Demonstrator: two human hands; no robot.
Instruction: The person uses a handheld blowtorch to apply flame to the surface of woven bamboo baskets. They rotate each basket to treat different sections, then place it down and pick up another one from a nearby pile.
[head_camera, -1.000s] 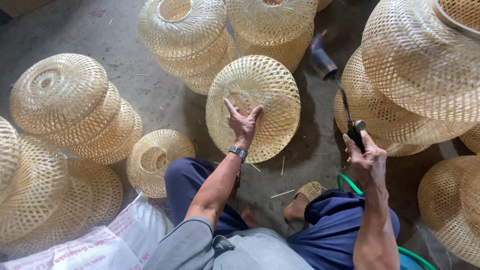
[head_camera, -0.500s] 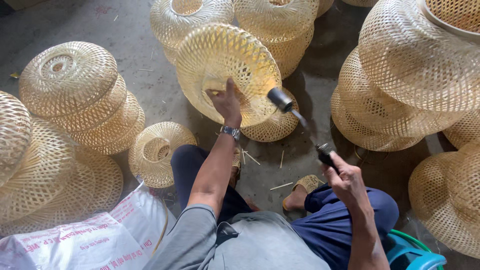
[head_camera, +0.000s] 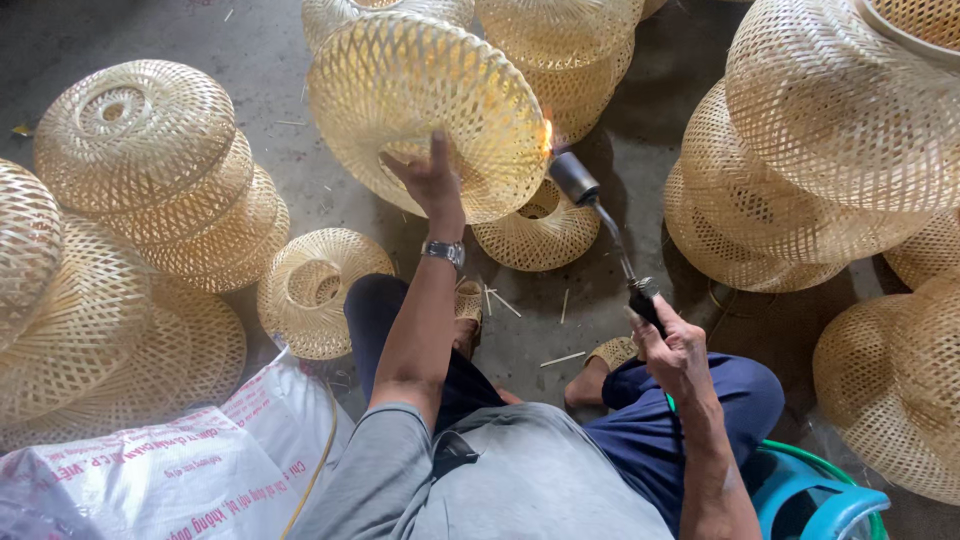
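A woven bamboo lampshade has been lifted off the floor and is held up by the left hand, fingers grasping its inner weave. A gas torch, gripped in the clenched right hand, has been brought up, and its flame now touches the shade's right edge; singeing is judged under way. At lower left lies a white plastic sack with red print.

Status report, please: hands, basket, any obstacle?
Left hand holds woven basket up. Right hand grips lit torch, flame at basket rim. Nothing between them.
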